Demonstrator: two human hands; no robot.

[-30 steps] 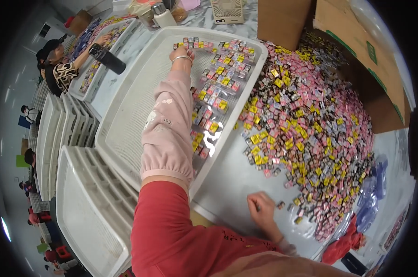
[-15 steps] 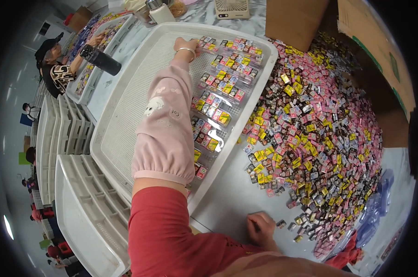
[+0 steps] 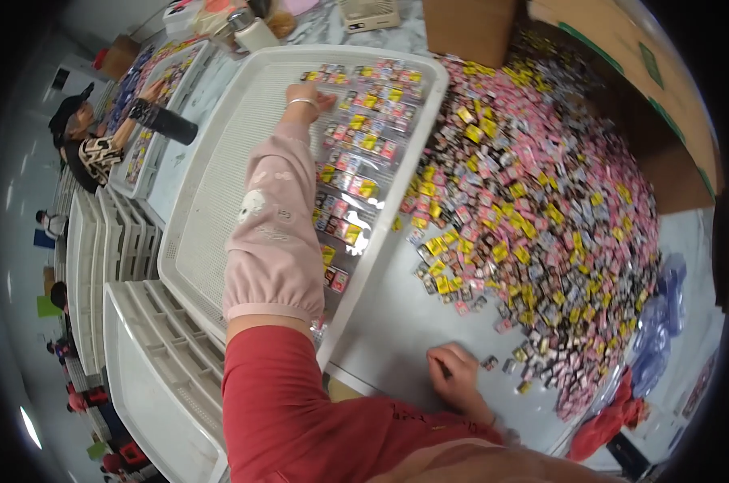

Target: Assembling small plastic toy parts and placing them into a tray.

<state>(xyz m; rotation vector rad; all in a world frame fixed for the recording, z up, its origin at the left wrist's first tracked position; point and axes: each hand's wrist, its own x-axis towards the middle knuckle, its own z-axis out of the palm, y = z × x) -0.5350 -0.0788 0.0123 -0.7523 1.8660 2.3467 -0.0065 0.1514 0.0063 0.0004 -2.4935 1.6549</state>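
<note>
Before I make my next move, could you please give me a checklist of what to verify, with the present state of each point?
1. Left hand over the white tray: ok.
2. Left hand's grip on anything: cannot tell; its fingertips are too small to read.
3. Clear packs inside the tray's rim: ok, along its right side.
4. All packs visible: cannot tell; the pink sleeve may cover some.
5. Right hand off the tray: ok.
6. Loose pieces in one heap: not ok; a few lie apart near the right hand.

Packs [image 3: 370, 140] lie in the tray [image 3: 223, 153], left of the heap of small pieces [image 3: 525, 213].
</note>
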